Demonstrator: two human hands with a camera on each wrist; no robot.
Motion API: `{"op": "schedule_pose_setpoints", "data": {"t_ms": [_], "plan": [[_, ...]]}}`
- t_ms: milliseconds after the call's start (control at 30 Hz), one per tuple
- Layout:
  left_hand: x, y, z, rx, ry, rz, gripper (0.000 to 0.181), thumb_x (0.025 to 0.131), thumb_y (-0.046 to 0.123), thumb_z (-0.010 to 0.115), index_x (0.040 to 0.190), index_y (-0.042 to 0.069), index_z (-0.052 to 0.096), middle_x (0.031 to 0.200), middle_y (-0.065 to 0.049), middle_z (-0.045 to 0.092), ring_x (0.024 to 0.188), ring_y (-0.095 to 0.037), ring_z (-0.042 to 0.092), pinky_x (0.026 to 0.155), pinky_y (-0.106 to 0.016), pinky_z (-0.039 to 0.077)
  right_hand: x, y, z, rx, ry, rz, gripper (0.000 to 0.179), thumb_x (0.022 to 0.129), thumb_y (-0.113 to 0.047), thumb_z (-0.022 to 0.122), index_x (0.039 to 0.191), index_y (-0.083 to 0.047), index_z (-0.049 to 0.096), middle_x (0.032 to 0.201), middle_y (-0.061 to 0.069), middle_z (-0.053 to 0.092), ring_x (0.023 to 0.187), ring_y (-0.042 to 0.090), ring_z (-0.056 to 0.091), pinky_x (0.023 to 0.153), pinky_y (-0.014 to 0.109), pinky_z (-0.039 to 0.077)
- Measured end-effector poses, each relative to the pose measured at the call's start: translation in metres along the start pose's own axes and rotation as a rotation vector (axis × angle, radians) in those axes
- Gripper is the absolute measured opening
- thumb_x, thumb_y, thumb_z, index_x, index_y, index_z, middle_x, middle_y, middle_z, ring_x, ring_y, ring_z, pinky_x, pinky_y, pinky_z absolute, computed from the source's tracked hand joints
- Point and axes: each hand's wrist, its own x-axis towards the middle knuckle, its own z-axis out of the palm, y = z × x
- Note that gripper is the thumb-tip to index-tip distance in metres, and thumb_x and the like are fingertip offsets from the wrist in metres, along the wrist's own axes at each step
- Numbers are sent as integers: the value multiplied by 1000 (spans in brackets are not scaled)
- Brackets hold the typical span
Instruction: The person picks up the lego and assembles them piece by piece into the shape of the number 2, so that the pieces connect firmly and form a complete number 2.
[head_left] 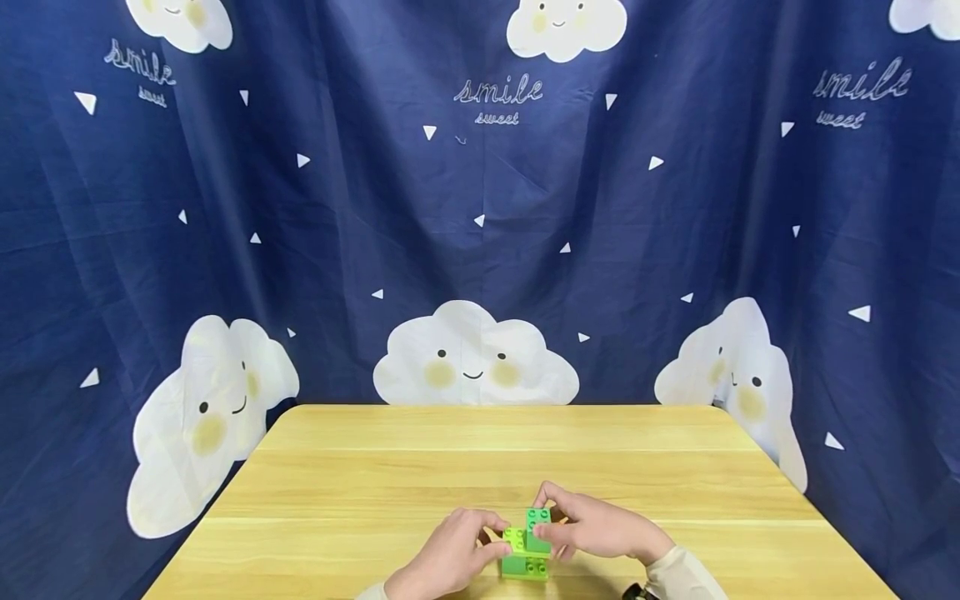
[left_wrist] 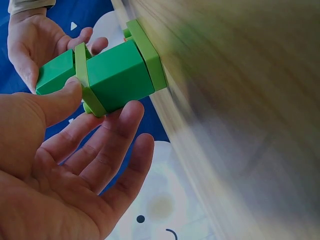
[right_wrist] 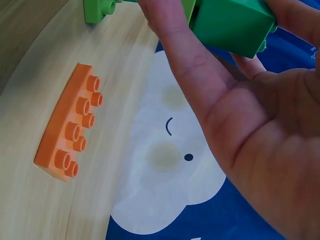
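Observation:
A small stack of toy building bricks stands on the table near its front edge. Its light green base brick (head_left: 525, 576) carries a green brick (left_wrist: 120, 75), then a light green flat brick (left_wrist: 84, 72), with an upper green brick (head_left: 537, 540) on top at the right. My left hand (head_left: 448, 552) pinches the light green flat brick between thumb and fingertips, its other fingers spread loosely. From the right, my right hand (head_left: 603, 525) grips the upper green brick, thumb in front and index finger behind. The right palm covers part of the stack in the right wrist view.
An orange studded brick (right_wrist: 62, 120) lies on the wooden table (head_left: 480, 467) beside the stack; the head view does not show it. Behind the table hangs a dark blue curtain (head_left: 480, 267) printed with clouds.

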Motion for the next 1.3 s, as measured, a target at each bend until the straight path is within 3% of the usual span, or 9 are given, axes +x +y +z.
{"op": "schedule_pose_setpoints", "data": {"t_ms": [533, 1300], "plan": [[1, 0, 0, -3, -7, 4, 27, 87, 30, 74, 107, 12, 74, 100, 7, 73, 71, 1, 60, 64, -21, 50, -1, 0, 1, 16, -16, 51, 24, 103, -32, 51, 111, -11, 42, 94, 12, 66, 79, 33, 70, 68, 40, 59], [1, -2, 1, 18, 1, -2, 26, 87, 32, 73, 106, 15, 74, 99, 10, 71, 73, 2, 58, 66, -21, 48, 0, 2, -1, -4, -45, 1, 20, 105, -27, 44, 109, -8, 41, 94, 11, 67, 82, 29, 68, 74, 37, 59]]}}
